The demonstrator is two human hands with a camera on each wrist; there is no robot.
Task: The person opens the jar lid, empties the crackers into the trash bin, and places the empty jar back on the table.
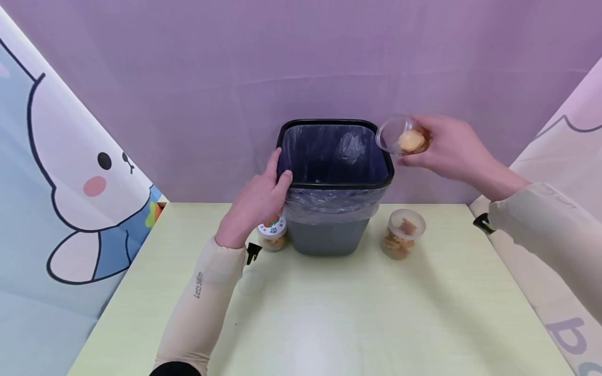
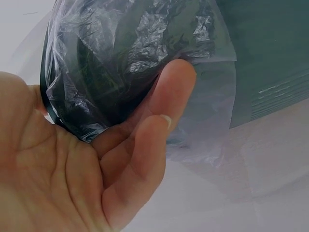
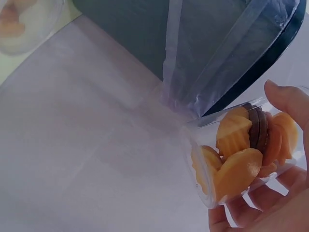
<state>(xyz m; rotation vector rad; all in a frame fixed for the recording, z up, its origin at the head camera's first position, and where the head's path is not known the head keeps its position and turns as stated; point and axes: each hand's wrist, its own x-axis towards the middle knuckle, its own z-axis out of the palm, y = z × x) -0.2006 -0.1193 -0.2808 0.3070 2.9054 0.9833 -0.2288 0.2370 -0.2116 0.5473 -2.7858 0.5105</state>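
Observation:
A grey trash bin (image 1: pixel 327 237) with a black rim and a clear plastic liner (image 1: pixel 334 203) stands at the back of the table. My left hand (image 1: pixel 256 203) grips its left rim, thumb toward the front corner and fingers along the outside, against the liner (image 2: pixel 212 106) in the left wrist view. At the bin's upper right, my right hand (image 1: pixel 449 146) holds a clear plastic jar (image 1: pixel 391 133) tipped on its side, its uncovered mouth facing the bin. Yellow cookies (image 3: pixel 239 174) and dark brown ones (image 3: pixel 258 128) lie inside the jar.
Right of the bin stands another clear jar (image 1: pixel 400 237) with brownish snack pieces. A jar with a printed white lid (image 1: pixel 273 227) is left of the bin, partly behind my left hand. A clear round lid (image 1: pixel 251 282) lies on the pale table (image 1: pixel 329 318). Purple cloth (image 1: pixel 211 94) hangs behind.

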